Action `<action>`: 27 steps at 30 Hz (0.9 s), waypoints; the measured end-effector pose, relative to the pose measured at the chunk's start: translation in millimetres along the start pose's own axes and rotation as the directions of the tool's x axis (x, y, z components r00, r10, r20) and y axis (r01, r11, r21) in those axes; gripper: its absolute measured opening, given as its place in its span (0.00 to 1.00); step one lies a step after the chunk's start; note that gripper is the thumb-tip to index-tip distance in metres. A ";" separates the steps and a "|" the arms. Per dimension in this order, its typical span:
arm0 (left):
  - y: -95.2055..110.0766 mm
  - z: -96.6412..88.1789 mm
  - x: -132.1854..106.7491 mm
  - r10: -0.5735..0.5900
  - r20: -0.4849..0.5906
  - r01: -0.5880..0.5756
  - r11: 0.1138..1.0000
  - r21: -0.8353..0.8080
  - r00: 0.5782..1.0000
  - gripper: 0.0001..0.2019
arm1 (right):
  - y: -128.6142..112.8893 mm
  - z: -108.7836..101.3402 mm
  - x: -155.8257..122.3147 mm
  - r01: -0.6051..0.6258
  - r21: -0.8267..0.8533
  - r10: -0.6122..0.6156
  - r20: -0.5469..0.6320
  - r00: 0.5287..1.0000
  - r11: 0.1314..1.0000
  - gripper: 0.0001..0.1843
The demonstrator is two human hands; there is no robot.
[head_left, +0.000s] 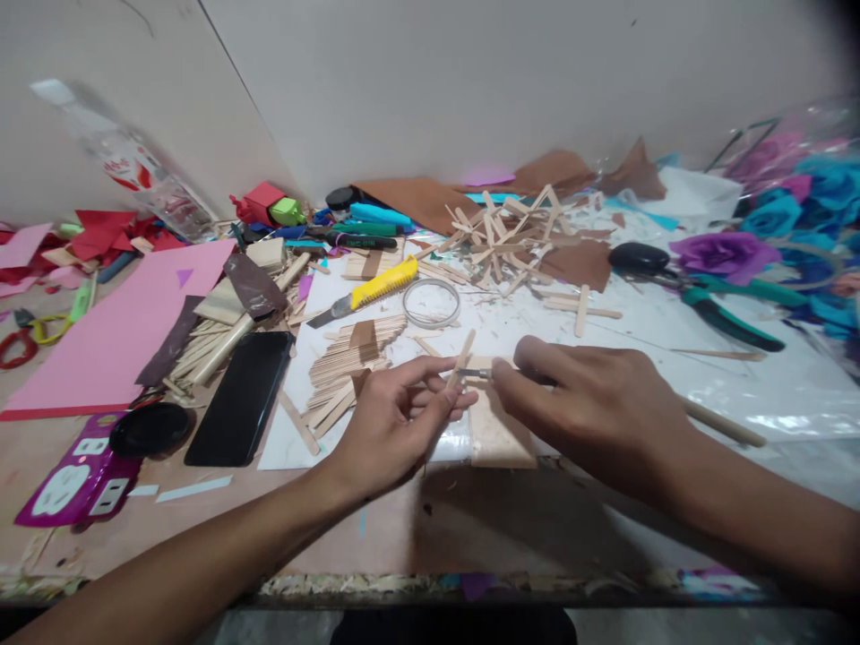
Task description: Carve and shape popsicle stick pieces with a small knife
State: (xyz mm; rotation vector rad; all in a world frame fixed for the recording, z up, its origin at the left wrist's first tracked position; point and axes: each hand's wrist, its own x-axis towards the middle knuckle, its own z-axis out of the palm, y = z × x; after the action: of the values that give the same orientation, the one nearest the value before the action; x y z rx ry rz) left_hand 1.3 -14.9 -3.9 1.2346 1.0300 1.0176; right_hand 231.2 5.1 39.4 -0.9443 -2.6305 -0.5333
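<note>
Though tilted, stick in left hand

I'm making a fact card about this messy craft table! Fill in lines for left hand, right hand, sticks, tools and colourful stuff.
Left hand: pinching a wooden stick
Right hand: holding a metal-tipped tool, its tip at the stick
Sticks: a jumbled pile farther back; a neater stack beyond the left hand
Tools: yellow knife beside a clear ring; pliers on the right
Colourful: pink sheet left, purple flower right
</note>
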 end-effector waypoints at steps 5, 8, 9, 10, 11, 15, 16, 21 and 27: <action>-2.8 -0.7 -0.3 0.053 0.012 -0.053 0.997 0.053 0.999 0.13 | -3.1 0.3 0.8 0.001 -0.004 -0.001 0.001 1.000 1.000 0.09; -3.3 -0.2 0.4 0.041 -0.002 -0.041 0.997 0.066 0.999 0.14 | 2.2 4.2 2.0 0.010 0.001 -0.010 0.005 1.000 1.000 0.08; -3.1 0.0 0.7 0.039 -0.012 -0.038 0.996 0.076 0.999 0.14 | 6.0 6.0 2.2 0.017 0.007 -0.017 0.000 1.000 1.000 0.09; -2.6 0.0 1.0 0.041 -0.024 -0.039 0.995 0.096 0.999 0.14 | 10.6 8.0 2.3 0.024 0.015 -0.023 -0.009 1.000 1.000 0.11; -1.7 -0.2 1.2 0.057 -0.039 -0.052 0.990 0.131 0.998 0.13 | 15.7 10.1 2.1 0.030 0.029 -0.029 -0.021 0.999 0.999 0.13; 3.8 -3.8 -1.1 0.391 0.009 -0.337 0.780 0.527 0.920 0.10 | 32.1 18.5 -0.9 0.038 0.100 -0.024 -0.135 0.990 0.994 0.13; 4.9 -5.1 -2.4 0.509 0.090 -0.442 0.631 0.638 0.856 0.10 | 33.7 19.9 -1.8 0.050 0.117 -0.031 -0.162 0.986 0.992 0.15; 6.1 -9.1 -8.6 0.700 0.435 -0.642 0.044 0.765 0.566 0.12 | 30.7 19.8 -4.8 0.237 0.131 -0.192 -0.286 0.939 0.963 0.13; 13.4 -10.7 -6.8 0.712 0.391 -0.736 0.259 0.625 0.583 0.06 | 30.8 18.1 -6.2 0.337 0.097 -0.282 -0.364 0.888 0.937 0.12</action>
State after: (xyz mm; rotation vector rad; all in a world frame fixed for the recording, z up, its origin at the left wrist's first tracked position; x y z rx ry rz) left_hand -11.2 -18.2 9.2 2.6114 0.8355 1.2900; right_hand 253.3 31.7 28.3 -0.3396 -2.4610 -0.5006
